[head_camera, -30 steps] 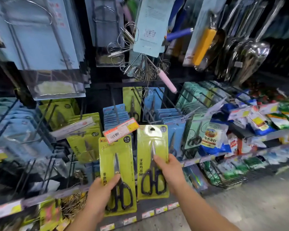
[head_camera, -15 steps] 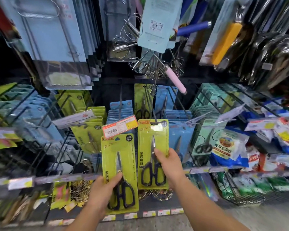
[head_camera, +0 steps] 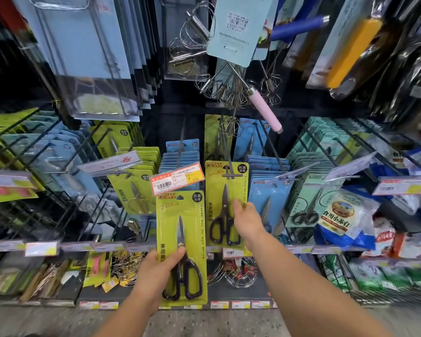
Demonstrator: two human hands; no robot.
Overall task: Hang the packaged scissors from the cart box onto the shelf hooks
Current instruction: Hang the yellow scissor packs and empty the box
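2 packs of scissors are in play, both yellow-green card-and-blister packs with dark-handled scissors inside. The left hand (head_camera: 156, 271) grasps the lower pack (head_camera: 181, 246) at its bottom-left edge, thumb pressed on the front beside the pivot and the other fingers hidden behind the card; this pack sits at about 6 o'clock of the view, just below an orange-and-yellow price tag (head_camera: 176, 181). The right hand (head_camera: 247, 221) is on the upper pack (head_camera: 225, 205), at about 5 o'clock from the view's centre, its fingers curled over the right edge of the card near the blades; how hard it clamps cannot be told. That pack's hang slot looks already threaded on the black hook (head_camera: 229, 152), which runs away toward 12 o'clock, with a row of blue packs (head_camera: 269, 188) just beside it at 3 o'clock. These packs should handle as light, flat and fairly stiff, with the weight low where the steel handles lie, so each will want to swing upright from its slot. The plastic front is probably slick, so a pinch across the card edge with the thumb on the blister grips best. For hanging, a hold at mid-height or lower leaves the top slot free to meet the hook tip; the thin card around the slot could tear if forced sideways.
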